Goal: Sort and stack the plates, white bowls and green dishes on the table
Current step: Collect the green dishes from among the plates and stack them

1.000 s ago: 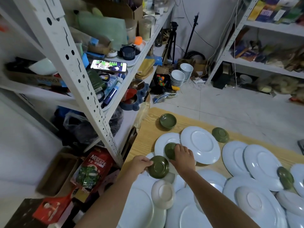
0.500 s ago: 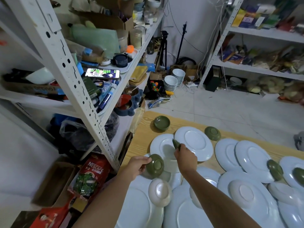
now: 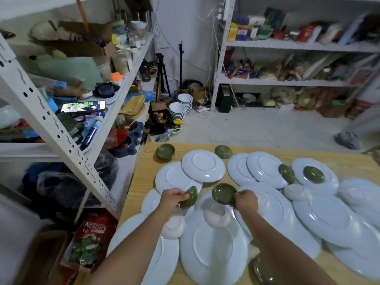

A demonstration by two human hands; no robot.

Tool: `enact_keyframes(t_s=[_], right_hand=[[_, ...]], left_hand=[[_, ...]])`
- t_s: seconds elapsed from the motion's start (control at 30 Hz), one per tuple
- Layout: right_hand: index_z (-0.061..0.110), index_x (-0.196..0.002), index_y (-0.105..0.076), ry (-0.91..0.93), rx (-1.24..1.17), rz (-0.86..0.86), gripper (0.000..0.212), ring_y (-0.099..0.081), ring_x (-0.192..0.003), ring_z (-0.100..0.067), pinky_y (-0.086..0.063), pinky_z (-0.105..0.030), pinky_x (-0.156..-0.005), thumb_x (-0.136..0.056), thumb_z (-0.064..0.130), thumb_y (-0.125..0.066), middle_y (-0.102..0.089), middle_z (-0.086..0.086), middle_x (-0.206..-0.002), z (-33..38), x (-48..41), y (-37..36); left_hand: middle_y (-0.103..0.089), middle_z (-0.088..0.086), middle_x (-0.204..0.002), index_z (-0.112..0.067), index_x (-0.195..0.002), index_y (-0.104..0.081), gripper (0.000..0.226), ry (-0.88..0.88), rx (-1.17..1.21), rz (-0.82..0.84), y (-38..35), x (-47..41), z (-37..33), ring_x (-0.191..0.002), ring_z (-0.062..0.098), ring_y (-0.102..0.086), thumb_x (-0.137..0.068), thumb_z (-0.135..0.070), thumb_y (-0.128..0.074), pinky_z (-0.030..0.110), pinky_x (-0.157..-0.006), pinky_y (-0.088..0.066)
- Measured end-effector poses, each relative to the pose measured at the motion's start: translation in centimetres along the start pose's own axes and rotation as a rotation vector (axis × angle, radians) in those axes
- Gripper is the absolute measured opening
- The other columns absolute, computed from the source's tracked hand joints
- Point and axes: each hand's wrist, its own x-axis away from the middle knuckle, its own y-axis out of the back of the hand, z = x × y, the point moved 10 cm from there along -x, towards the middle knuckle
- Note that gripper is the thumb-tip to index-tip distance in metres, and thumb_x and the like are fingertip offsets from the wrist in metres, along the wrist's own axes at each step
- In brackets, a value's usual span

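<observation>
Each hand holds a small green dish above the plates. My left hand (image 3: 172, 198) grips a tilted green dish (image 3: 190, 197). My right hand (image 3: 245, 200) grips another green dish (image 3: 223, 193) by its rim, hollow side showing. Several white plates (image 3: 202, 165) lie upside down and overlapping on the wooden table (image 3: 339, 159). Overturned white bowls (image 3: 217, 215) (image 3: 173, 227) (image 3: 296, 192) sit on the plates. More green dishes lie at the far edge (image 3: 165, 151) (image 3: 223, 151), on the right plates (image 3: 287, 173) (image 3: 314, 174) and at the near edge (image 3: 261, 268).
A metal shelf rack (image 3: 51, 128) full of clutter stands close to the table's left side. A red Nescafe bag (image 3: 90, 241) lies on the floor below it. Stacked white bowls (image 3: 177, 111) stand on the floor beyond the table. Another shelf (image 3: 298, 79) lines the back wall.
My right hand has lifted its green dish off the plate and turned it hollow side up. Both hands now hold their dishes side by side. The view has swung right.
</observation>
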Motion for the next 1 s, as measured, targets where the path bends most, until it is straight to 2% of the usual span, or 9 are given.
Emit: enact_keyframes(t_s=[0.07, 0.1, 0.17, 0.3, 0.37, 0.47, 0.7, 0.83, 1.0], right_hand=[[0.007, -0.074, -0.064, -0.001, 0.094, -0.085, 0.021, -0.067, -0.082, -0.034, -0.053, -0.033, -0.068, -0.086, 0.015, -0.049, -0.068, -0.014, -0.077, -2.6, 0.5, 3.5], [0.006, -0.078, -0.065, -0.001, 0.117, -0.114, 0.022, -0.067, -0.083, -0.033, -0.053, -0.033, -0.07, -0.087, 0.016, -0.048, -0.069, -0.014, -0.08, -3.9, 1.0, 5.0], [0.007, -0.086, -0.066, -0.003, 0.145, -0.144, 0.022, -0.065, -0.082, -0.03, -0.053, -0.033, -0.072, -0.09, 0.018, -0.047, -0.068, -0.011, -0.084, -6.5, 2.2, 7.7], [0.007, -0.094, -0.067, -0.038, 0.152, -0.186, 0.022, -0.061, -0.082, -0.026, -0.043, -0.027, -0.071, -0.093, 0.018, -0.048, -0.067, -0.01, -0.087, -12.2, 4.8, 12.0], [0.009, -0.093, -0.067, -0.066, 0.117, -0.186, 0.02, -0.066, -0.081, -0.028, -0.05, -0.029, -0.073, -0.093, 0.018, -0.049, -0.069, -0.011, -0.087, -15.1, 5.8, 13.1], [0.01, -0.086, -0.064, -0.082, 0.046, -0.158, 0.015, -0.068, -0.076, -0.028, -0.057, -0.041, -0.076, -0.092, 0.017, -0.053, -0.069, -0.011, -0.082, -18.3, 7.2, 13.6], [0.02, -0.067, -0.06, -0.088, -0.029, -0.033, 0.02, -0.068, -0.076, -0.027, -0.058, -0.045, -0.077, -0.087, 0.016, -0.061, -0.067, -0.005, -0.075, -22.3, 8.3, 11.3], [0.016, -0.079, -0.063, -0.073, -0.046, 0.032, 0.011, -0.07, -0.071, -0.023, -0.058, -0.04, -0.079, -0.09, 0.016, -0.059, -0.069, -0.005, -0.078, -22.0, 8.8, 10.6], [0.011, -0.086, -0.065, -0.073, -0.082, 0.136, 0.012, -0.071, -0.077, -0.024, -0.057, -0.043, -0.083, -0.092, 0.018, -0.058, -0.067, -0.002, -0.072, -22.3, 8.5, 10.2]], left_hand=[[-0.058, 0.0, -0.063, -0.009, -0.068, -0.066, 0.015, -0.102, -0.134, 0.044, -3.3, 1.4, -0.8, -0.06, 0.009, -0.051, -0.078, 0.001, -0.072, 0.009, -0.051, -0.04], [-0.059, -0.002, -0.061, -0.013, -0.063, -0.066, 0.022, -0.15, -0.197, 0.064, -5.0, 2.2, -1.2, -0.06, 0.01, -0.052, -0.076, 0.002, -0.074, 0.011, -0.055, -0.043], [-0.061, -0.005, -0.061, -0.02, -0.056, -0.066, 0.029, -0.243, -0.298, 0.099, -8.4, 3.8, -1.4, -0.065, 0.014, -0.055, -0.073, 0.002, -0.076, 0.022, -0.068, -0.047], [-0.056, -0.003, -0.08, -0.011, -0.078, -0.073, 0.005, -0.447, -0.599, 0.05, -14.1, 7.7, -1.3, -0.077, 0.014, -0.056, -0.079, -0.016, -0.073, 0.024, -0.072, -0.044], [-0.051, -0.007, -0.083, -0.013, -0.085, -0.072, 0.012, -0.542, -0.734, 0.02, -16.3, 10.0, -1.0, -0.077, 0.011, -0.054, -0.085, -0.025, -0.068, 0.021, -0.067, -0.042], [-0.048, -0.007, -0.084, -0.014, -0.087, -0.072, 0.019, -0.63, -0.831, 0.072, -19.6, 12.7, 0.5, -0.077, 0.007, -0.053, -0.089, -0.029, -0.061, 0.02, -0.065, -0.041], [-0.051, -0.005, -0.095, -0.014, -0.089, -0.066, 0.018, -0.709, -1.03, 0.163, -23.6, 16.2, 5.1, -0.084, 0.01, -0.053, -0.092, -0.026, -0.053, 0.021, -0.071, -0.042], [-0.052, -0.005, -0.102, -0.016, -0.094, -0.067, 0.019, -0.745, -1.118, 0.18, -24.6, 17.3, 6.1, -0.087, 0.011, -0.055, -0.094, -0.026, -0.051, 0.021, -0.073, -0.045], [-0.054, -0.003, -0.107, -0.016, -0.1, -0.068, 0.02, -0.755, -1.166, 0.199, -25.9, 17.6, 7.0, -0.089, 0.012, -0.056, -0.095, -0.024, -0.051, 0.019, -0.079, -0.048]])
